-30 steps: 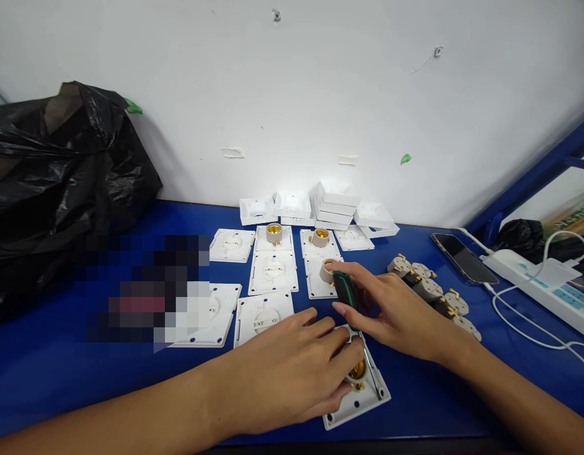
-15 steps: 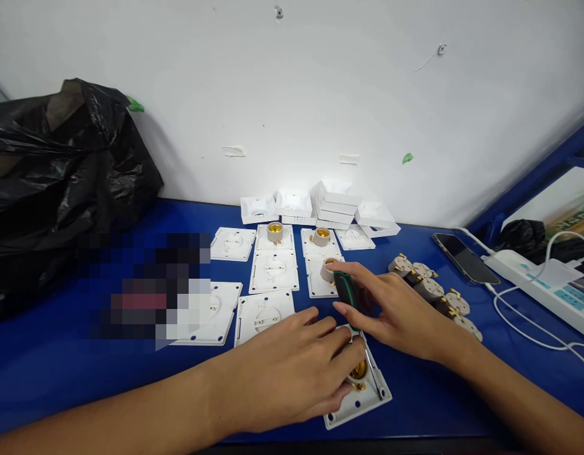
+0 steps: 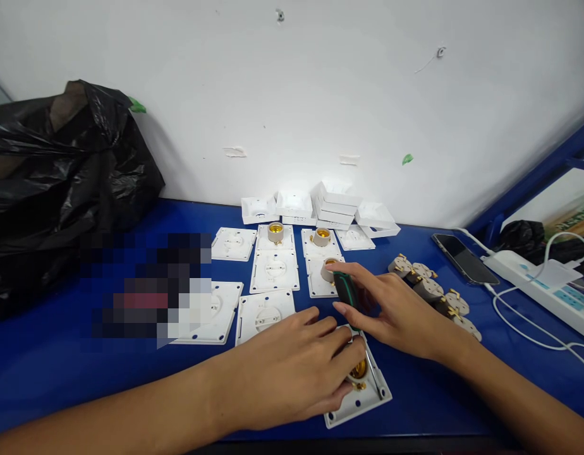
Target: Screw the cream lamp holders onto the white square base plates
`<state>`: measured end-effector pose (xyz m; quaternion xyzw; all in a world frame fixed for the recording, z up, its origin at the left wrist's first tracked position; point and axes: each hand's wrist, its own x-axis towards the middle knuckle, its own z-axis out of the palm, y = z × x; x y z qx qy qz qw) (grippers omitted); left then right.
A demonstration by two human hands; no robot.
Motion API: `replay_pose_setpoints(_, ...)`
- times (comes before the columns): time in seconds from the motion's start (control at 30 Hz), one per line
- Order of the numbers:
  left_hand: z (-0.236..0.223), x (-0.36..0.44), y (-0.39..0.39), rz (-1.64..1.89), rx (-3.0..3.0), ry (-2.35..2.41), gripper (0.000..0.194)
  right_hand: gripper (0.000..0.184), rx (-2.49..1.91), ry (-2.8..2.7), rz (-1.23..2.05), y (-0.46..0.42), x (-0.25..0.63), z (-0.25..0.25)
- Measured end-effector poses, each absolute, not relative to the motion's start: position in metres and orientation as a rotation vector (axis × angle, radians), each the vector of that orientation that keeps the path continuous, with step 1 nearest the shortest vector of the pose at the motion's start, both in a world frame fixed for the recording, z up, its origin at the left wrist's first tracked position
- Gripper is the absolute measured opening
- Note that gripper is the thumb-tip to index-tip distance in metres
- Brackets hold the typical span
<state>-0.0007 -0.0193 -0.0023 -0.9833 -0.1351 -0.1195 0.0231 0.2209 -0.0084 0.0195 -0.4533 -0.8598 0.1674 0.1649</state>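
Observation:
At the table's front edge lies a square white plate with a lamp holder on it, its threaded inside brass-coloured. My left hand is closed around the lamp holder's left side, fingers curled over it and hiding part of it. A screwdriver with a black and green handle is between the thumb and fingers of my right hand. Its thin shaft slants down past the lamp holder, with the tip near the plate's lower right corner.
Behind my hands lie more white plates, some with lamp holders. White boxes are piled against the wall. Loose lamp holders, a phone and a power strip are on the right, a black bag on the left.

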Motion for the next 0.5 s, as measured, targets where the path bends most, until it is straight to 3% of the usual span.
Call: replay_pose_setpoints(0.5, -0.0009, -0.0009, -0.0189, -0.377, -3.035, -0.414, 0.027, 0.05, -1.271, -2.446, 0.509, -0.008, 0.2195, 0.0194)
